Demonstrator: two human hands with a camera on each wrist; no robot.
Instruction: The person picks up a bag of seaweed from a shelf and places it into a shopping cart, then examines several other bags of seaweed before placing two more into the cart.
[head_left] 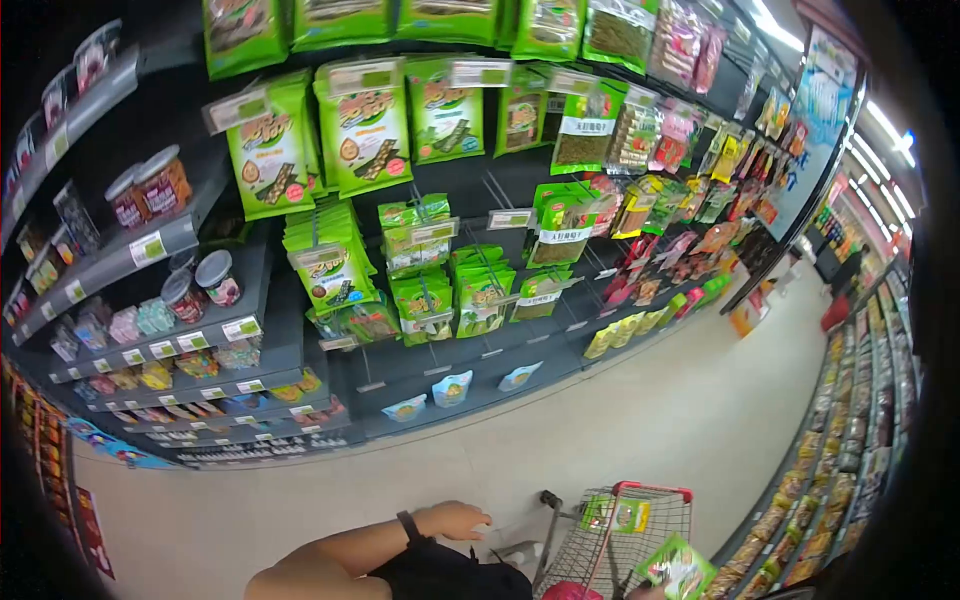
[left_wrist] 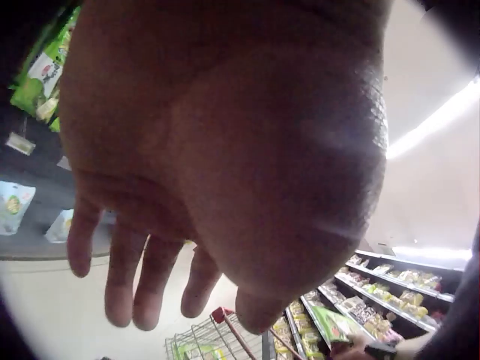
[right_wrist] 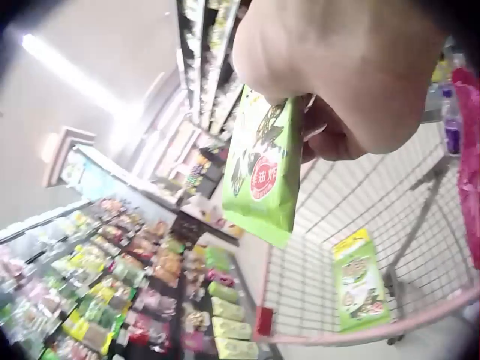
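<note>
My right hand [right_wrist: 345, 75] grips a green snack bag [right_wrist: 259, 169] by its top, over the shopping cart [head_left: 655, 488]. In the head view this bag shows at the lower right, beside the cart's basket, with most of the hand cut off by the frame edge. Another green and yellow snack bag [right_wrist: 360, 281] lies inside the wire basket. My left hand [head_left: 455, 520], with a dark band at the wrist, hangs in front of my body and holds nothing. Its fingers [left_wrist: 154, 285] are loosely extended and spread in the left wrist view.
Ahead stands a dark shelf with hanging green snack bags [head_left: 365, 130] and, low down, pale blue pouches [head_left: 452, 388]. Plastic tubs [head_left: 215, 277] line the shelves at left. A long stocked shelf [head_left: 850, 430] runs along the right. A pink item [right_wrist: 469, 150] sits at the cart's side.
</note>
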